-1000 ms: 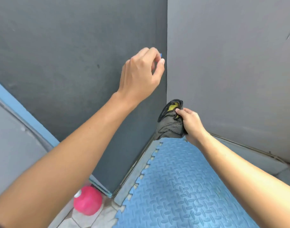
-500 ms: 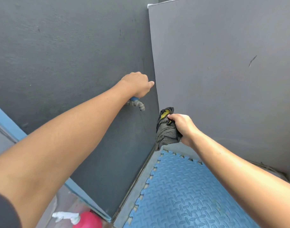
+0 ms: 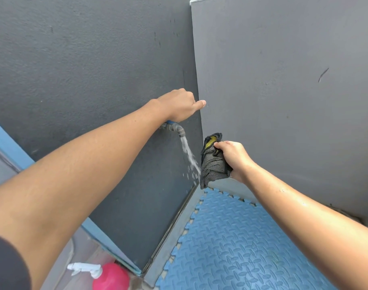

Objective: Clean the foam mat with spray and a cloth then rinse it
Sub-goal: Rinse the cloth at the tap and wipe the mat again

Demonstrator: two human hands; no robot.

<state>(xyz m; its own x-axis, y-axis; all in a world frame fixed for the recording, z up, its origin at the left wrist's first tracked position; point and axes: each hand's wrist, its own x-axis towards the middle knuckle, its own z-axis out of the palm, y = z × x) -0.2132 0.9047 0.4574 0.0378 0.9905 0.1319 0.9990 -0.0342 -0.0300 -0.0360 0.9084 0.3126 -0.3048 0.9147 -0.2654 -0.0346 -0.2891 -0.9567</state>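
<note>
A blue foam mat [image 3: 237, 243] with a raised tread pattern lies on the floor in the wall corner. My right hand [image 3: 234, 159] holds a bunched dark grey cloth [image 3: 212, 166] with a yellow patch, just above the mat's far corner. My left hand [image 3: 180, 105] grips the blue handle of a grey wall tap [image 3: 175, 129]; the handle is mostly hidden under the hand. A stream of water [image 3: 189, 154] runs from the spout and hits the cloth's left edge. A pink spray bottle [image 3: 111, 276] with a white trigger stands at the lower left.
Two dark grey walls [image 3: 283, 101] meet in a corner right behind the tap. A grey floor strip [image 3: 172, 231] runs between the left wall and the mat. A blue frame edge [image 3: 9, 145] slants along the left side.
My left hand went from the wall corner down onto the tap handle, and water now flows from the spout. The cloth stays in my right hand beside the stream.
</note>
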